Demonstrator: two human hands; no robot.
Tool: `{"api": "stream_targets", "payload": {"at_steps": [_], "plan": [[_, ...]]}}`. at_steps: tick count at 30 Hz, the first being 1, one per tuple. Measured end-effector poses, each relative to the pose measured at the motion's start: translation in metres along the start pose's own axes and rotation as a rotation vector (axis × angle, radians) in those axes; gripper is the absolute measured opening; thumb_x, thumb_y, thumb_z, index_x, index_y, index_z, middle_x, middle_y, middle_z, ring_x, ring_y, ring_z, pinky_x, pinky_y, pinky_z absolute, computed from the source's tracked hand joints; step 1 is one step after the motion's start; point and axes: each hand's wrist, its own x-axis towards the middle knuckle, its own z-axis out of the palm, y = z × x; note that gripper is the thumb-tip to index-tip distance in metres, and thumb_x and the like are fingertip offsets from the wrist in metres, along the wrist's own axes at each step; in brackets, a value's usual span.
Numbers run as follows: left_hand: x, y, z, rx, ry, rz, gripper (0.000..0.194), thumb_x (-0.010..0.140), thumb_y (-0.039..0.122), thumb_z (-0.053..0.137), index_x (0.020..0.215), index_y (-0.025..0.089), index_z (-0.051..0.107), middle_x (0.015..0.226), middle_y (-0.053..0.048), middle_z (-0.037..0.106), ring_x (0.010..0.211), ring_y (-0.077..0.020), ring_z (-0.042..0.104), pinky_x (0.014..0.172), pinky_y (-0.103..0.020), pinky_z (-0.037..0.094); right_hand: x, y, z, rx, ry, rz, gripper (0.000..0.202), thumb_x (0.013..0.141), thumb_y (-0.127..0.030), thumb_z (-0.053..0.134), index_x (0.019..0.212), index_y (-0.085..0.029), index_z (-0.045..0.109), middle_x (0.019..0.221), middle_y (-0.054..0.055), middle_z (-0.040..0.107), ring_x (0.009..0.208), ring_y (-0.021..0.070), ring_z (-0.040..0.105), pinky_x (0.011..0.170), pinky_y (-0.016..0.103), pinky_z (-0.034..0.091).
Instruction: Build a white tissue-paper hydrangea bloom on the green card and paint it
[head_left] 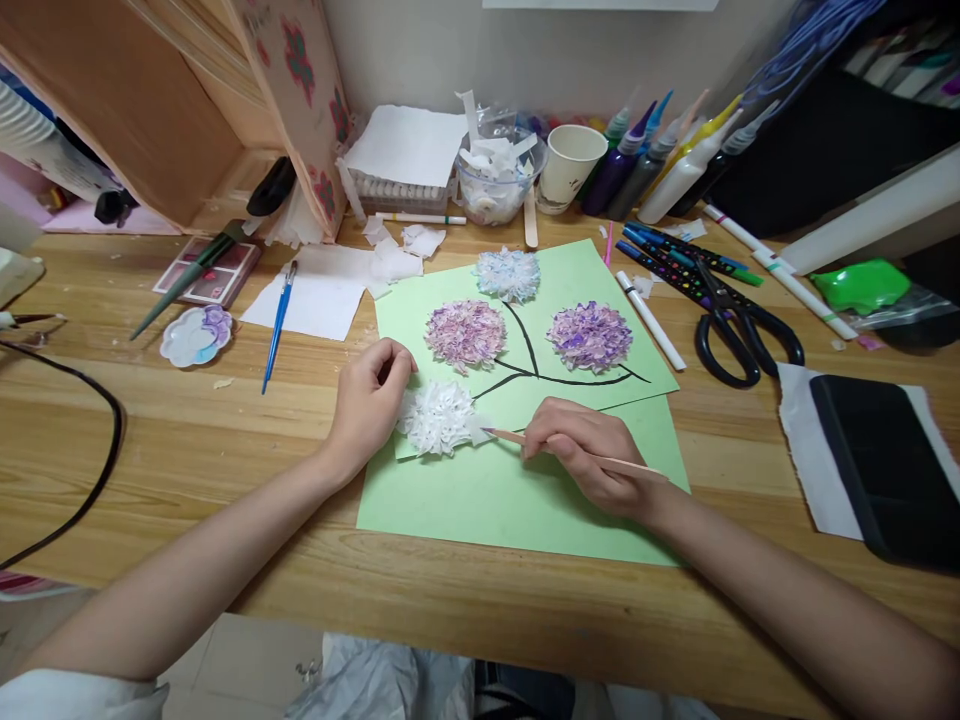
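On the near edge of the counter (187,440) lie two green paper sheets (510,495), one over the other. At the left edge of the upper sheet sits a white tissue flower (437,417). The left hand (367,405) rests just beside it, its fingers (397,362) curled together and touching the flower's left side. The right hand (589,452) pinches a thin wooden stick (504,435) between its fingers, and the tip touches the flower's right side. Farther back on the sheet are two purple flowers (465,333) and a pale blue one (508,273). Black scissors (739,325) lie toward the right edge.
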Motion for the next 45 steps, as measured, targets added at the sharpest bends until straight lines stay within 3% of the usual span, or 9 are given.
{"api": "stream_targets", "payload": {"at_steps": [13,25,31,39,45], "plan": [[-0.002,0.006,0.0,0.061,-0.026,-0.016,0.021,0.084,0.02,0.046,0.064,0.018,0.052,0.061,0.004,0.049,0.059,-0.0112,0.044,0.057,-0.024,0.031,0.002,0.0,0.001,-0.044,-0.08,0.021,0.02,0.094,-0.025,0.04,0.089,-0.017,0.058,0.076,0.004,0.06,0.072,0.0129,0.05,0.067,0.025,0.04],[-0.002,0.006,0.0,0.193,-0.045,0.038,0.021,0.084,0.021,0.046,0.064,0.018,0.053,0.06,0.003,0.049,0.058,-0.0119,0.044,0.057,-0.025,0.03,0.009,-0.001,0.0,-0.047,-0.107,0.123,0.025,0.095,-0.028,0.039,0.085,-0.017,0.059,0.077,0.003,0.059,0.072,0.0111,0.052,0.067,0.023,0.039],[-0.001,0.005,0.0,0.232,-0.063,0.055,0.021,0.084,0.022,0.045,0.065,0.018,0.053,0.059,0.003,0.048,0.058,-0.0121,0.044,0.057,-0.025,0.03,0.043,-0.016,-0.001,-0.209,-0.21,0.079,0.036,0.096,-0.03,0.031,0.069,-0.017,0.051,0.066,0.001,0.053,0.063,0.0111,0.047,0.062,0.024,0.035],[0.0,0.004,-0.001,0.261,-0.074,0.07,0.022,0.084,0.024,0.044,0.064,0.018,0.05,0.058,0.003,0.047,0.057,-0.0123,0.042,0.055,-0.026,0.027,0.087,-0.038,-0.002,-0.177,-0.4,0.321,0.04,0.094,-0.041,0.035,0.064,-0.017,0.049,0.059,-0.002,0.055,0.056,0.0089,0.047,0.056,0.023,0.03],[0.001,0.003,-0.002,0.285,-0.089,0.107,0.022,0.084,0.024,0.043,0.063,0.019,0.049,0.06,0.002,0.05,0.058,-0.0134,0.044,0.056,-0.026,0.028,0.072,-0.04,-0.006,-0.11,-0.278,0.33,0.039,0.093,-0.039,0.037,0.065,-0.017,0.052,0.063,-0.001,0.059,0.061,0.0097,0.054,0.062,0.022,0.037]]}}
